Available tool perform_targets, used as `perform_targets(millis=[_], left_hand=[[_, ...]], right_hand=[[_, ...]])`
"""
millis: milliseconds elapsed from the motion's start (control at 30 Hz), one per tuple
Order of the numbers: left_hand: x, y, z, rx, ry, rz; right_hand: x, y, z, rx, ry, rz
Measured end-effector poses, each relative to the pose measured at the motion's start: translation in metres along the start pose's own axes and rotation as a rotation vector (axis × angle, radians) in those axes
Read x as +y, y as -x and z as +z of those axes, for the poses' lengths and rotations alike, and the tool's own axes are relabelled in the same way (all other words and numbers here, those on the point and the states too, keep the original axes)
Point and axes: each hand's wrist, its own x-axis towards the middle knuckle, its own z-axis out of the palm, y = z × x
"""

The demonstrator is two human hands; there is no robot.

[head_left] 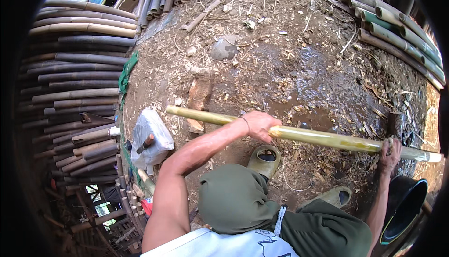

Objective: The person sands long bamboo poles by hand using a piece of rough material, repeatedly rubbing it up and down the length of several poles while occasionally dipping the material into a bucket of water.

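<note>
A long yellow-green bamboo pole (322, 138) lies across in front of me, its left end farther away and a little higher in view. Its surface shines as if wet. My left hand (262, 125) is closed over the pole left of its middle. Toward the right end, my right hand (389, 155) is wrapped round the pole; whether something else is tucked under those fingers I cannot make out. Below the pole are my green sandals (265, 159), and a black bucket (406, 205) stands beside my right forearm.
Stacked bamboo poles (84, 67) line the left side, and more poles (397, 30) lie at the far right. A wooden-handled tool (146, 143) rests on a plastic-wrapped bundle (152, 131). A wooden block (200, 91) and a round stone (224, 47) sit on shaving-strewn, partly wet ground.
</note>
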Motion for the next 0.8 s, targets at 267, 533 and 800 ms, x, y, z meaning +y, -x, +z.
perform_targets(millis=[267,533,800], left_hand=[[-0.037,0.020,0.016,-0.034,-0.242,-0.345],[0.083,-0.058,0.053,0.532,-0.313,0.050],[0.075,-0.108,0.014,0.136,-0.084,-0.090]], right_hand=[[-0.034,-0.063,-0.112,0.237,0.115,0.181],[0.194,0.096,-0.266,-0.310,-0.138,1.255],[0.261,0.201,-0.085,0.043,-0.783,1.363]])
